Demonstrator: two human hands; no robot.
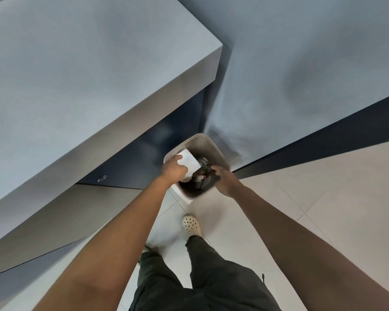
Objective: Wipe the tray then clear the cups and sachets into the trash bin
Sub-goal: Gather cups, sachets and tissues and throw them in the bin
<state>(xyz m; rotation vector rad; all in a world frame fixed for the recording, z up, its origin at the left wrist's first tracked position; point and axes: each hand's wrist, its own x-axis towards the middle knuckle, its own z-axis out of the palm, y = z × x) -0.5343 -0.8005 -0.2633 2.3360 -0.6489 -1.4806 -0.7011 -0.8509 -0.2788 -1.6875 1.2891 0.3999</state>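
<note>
Now both hands are over the trash bin (208, 142).

Left hand (173, 169) is closed around a white cup (188, 162), tipped over the bin's near-left rim. Right hand (224, 179) reaches into the bin mouth above dark, blurred contents; whether it grips anything cannot be told. Bin stands on the floor beside the table (76, 75).

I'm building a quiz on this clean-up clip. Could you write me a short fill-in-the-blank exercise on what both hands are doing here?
1. Both hands reach over the open ____, which stands on the tiled floor.
2. The left hand holds a white ____ cup.
3. The right hand is over the bin's ____ interior.

Missing words: trash bin; paper; dark
</note>
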